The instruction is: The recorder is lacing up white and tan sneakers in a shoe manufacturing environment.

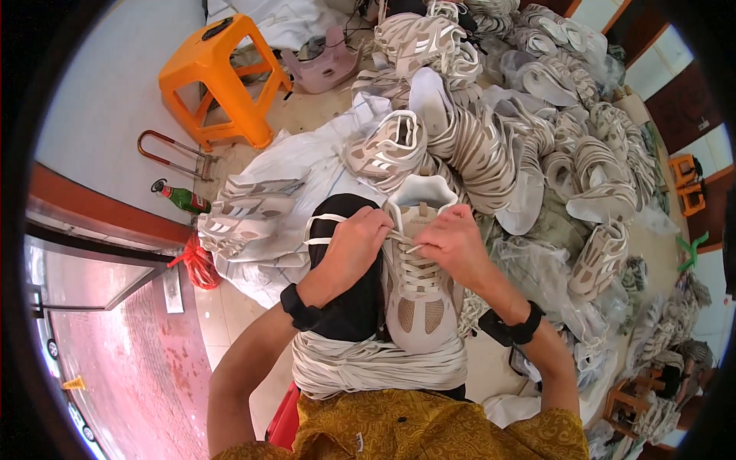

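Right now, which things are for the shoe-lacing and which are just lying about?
For the lacing:
light shoe on the lap
lace in the fingers
bundle of laces across the lap
piled shoes, probably

Just lying about, it seems:
orange stool
green bottle
red plastic bag

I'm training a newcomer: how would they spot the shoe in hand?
Above the mustard shirt lies a bundle of white laces. Just beyond it is a beige shoe. Unlike the piled shoes', its laces are held by the left hand and right hand.

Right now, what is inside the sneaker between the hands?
In the sneaker, pale collar lining shows at the heel; the tongue and upper cover the toe space, so anything there cannot be seen.
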Tool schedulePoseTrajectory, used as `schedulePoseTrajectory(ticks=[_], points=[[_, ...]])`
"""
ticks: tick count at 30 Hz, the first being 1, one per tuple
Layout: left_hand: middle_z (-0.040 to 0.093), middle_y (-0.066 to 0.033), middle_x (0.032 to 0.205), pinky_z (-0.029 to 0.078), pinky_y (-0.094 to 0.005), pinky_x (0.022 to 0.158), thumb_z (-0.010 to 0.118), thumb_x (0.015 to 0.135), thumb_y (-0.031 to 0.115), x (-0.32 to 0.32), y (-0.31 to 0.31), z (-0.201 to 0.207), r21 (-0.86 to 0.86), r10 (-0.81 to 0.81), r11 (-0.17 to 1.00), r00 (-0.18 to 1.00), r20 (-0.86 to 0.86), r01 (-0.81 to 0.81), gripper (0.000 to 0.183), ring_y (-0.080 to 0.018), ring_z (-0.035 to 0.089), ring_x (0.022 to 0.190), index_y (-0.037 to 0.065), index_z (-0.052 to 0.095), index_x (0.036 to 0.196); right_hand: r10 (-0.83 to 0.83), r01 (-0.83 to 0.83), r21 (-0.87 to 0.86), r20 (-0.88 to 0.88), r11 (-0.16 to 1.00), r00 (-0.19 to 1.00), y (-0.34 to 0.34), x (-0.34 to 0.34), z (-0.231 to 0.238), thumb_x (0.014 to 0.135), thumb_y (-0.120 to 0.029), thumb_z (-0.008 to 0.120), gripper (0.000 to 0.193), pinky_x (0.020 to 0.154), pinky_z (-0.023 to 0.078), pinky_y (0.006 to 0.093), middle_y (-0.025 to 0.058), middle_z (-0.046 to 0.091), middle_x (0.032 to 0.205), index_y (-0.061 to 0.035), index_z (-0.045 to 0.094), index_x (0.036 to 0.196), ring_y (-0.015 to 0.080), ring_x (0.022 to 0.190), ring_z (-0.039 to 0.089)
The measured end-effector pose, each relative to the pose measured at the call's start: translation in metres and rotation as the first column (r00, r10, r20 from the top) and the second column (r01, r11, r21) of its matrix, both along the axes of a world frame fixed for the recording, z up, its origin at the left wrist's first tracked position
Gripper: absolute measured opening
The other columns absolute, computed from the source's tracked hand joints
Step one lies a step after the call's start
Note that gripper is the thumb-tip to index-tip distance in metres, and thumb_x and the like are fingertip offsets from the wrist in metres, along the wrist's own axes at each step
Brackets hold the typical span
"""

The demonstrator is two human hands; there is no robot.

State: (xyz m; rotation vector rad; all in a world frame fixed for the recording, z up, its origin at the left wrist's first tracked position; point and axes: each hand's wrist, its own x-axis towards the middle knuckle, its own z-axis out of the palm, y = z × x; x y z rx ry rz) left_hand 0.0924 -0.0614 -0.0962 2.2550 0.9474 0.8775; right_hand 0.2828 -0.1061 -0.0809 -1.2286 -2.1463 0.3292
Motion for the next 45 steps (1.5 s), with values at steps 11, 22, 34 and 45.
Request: schedulePoseTrajectory(ticks=[11, 22, 34, 45], points=[[0.055, -0.0146, 0.074, 0.044, -0.0367, 0.055, 0.051, 0.076, 0.002, 0.0, -0.01, 0.001, -0.053, 0.042, 0.997, 0.988, -0.151, -0.05, 0.006, -0.0327, 0.055, 0.067, 0.002, 0.048, 0.081, 0.067, -0.067, 0.091, 0.0, 0.994, 0.998, -0.003, -0.006, -0.006, 0.062, -0.012, 0.063, 0.007, 0.074, 0.033, 0.0317, -0.0025, 0.058, 0.073, -0.0109, 0.057, 0.065, 0.0142, 0.072, 0.052], [0.048, -0.0135, 0.061, 0.043, -0.035, 0.046, 0.049, 0.072, 0.0, 0.009, -0.019, 0.002, 0.272, 0.068, 0.962, 0.933, -0.354, 0.033, 0.007, -0.0292, 0.054, 0.056, 0.003, 0.044, 0.076, 0.056, -0.054, 0.111, -0.017, 0.992, 0.998, -0.007, -0.008, -0.007, 0.058, -0.012, 0.064, 0.008, 0.073, 0.033, 0.0314, -0.0007, 0.058, 0.072, -0.0098, 0.057, 0.062, 0.0153, 0.071, 0.051], [0.053, -0.0097, 0.066, 0.045, -0.0287, 0.044, 0.052, 0.07, 0.005, 0.022, -0.023, 0.011, 0.397, 0.025, 0.904, 0.907, -0.419, 0.159, 0.015, -0.0198, 0.058, 0.057, 0.003, 0.044, 0.082, 0.04, -0.03, 0.15, -0.059, 0.988, 0.997, -0.007, -0.007, -0.015, 0.056, -0.013, 0.064, 0.008, 0.072, 0.034, 0.0323, -0.0011, 0.058, 0.072, -0.0098, 0.058, 0.061, 0.0161, 0.072, 0.051], [0.057, -0.019, 0.061, 0.046, -0.0418, 0.058, 0.052, 0.069, 0.016, 0.027, 0.006, 0.043, -0.08, -0.111, 0.994, 0.725, -0.68, 0.077, 0.016, -0.0346, 0.057, 0.062, 0.002, 0.058, 0.069, -0.427, -0.193, -0.614, -0.709, 0.766, 0.561, -0.017, 0.043, 0.004, 0.073, -0.004, 0.058, 0.013, 0.045, 0.036, 0.0204, 0.0023, 0.053, 0.057, 0.0031, 0.063, 0.082, 0.0081, 0.049, 0.047]])
